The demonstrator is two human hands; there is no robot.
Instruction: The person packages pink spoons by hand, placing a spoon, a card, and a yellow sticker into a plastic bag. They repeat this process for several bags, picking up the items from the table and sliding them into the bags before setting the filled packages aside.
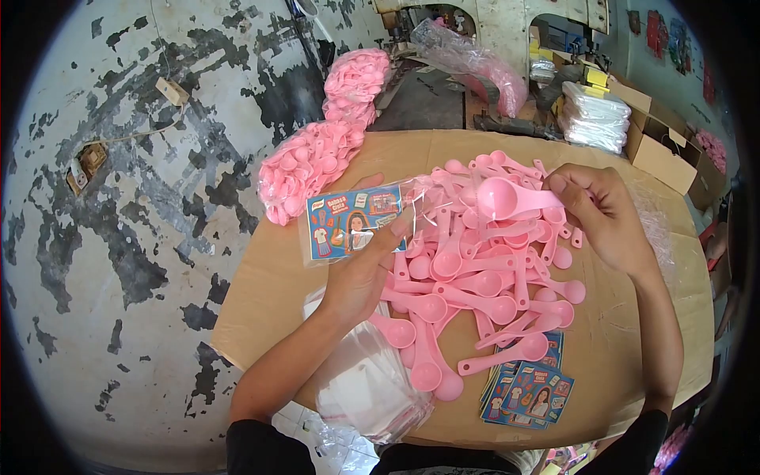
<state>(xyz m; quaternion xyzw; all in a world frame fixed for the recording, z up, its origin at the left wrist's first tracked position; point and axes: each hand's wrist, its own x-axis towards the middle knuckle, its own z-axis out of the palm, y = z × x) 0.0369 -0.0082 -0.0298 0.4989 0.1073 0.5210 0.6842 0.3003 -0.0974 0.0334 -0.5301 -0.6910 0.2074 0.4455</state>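
My left hand [366, 273] grips a clear plastic bag [423, 198] with a blue printed card [348, 226] inside it. Between the thumb and fingers of my right hand [598, 210] is a pink measuring spoon [507, 199], its bowl turned toward the bag's right end. Beneath both hands spreads a heap of pink measuring spoons [483, 281]. A stack of blue printed cards [538, 392] lies at the near side of the heap, one spoon resting across its top. Below my left forearm sits a pile of flat clear bags [368, 388].
Brown cardboard [261, 317] covers the table. Bundled pink spoons in clear wrap [313, 162] stand at its back left. Behind it are a large plastic bag [475, 67], a stack of white packs [595, 117] and an open carton [661, 150]. A peeling wall [142, 237] borders the left.
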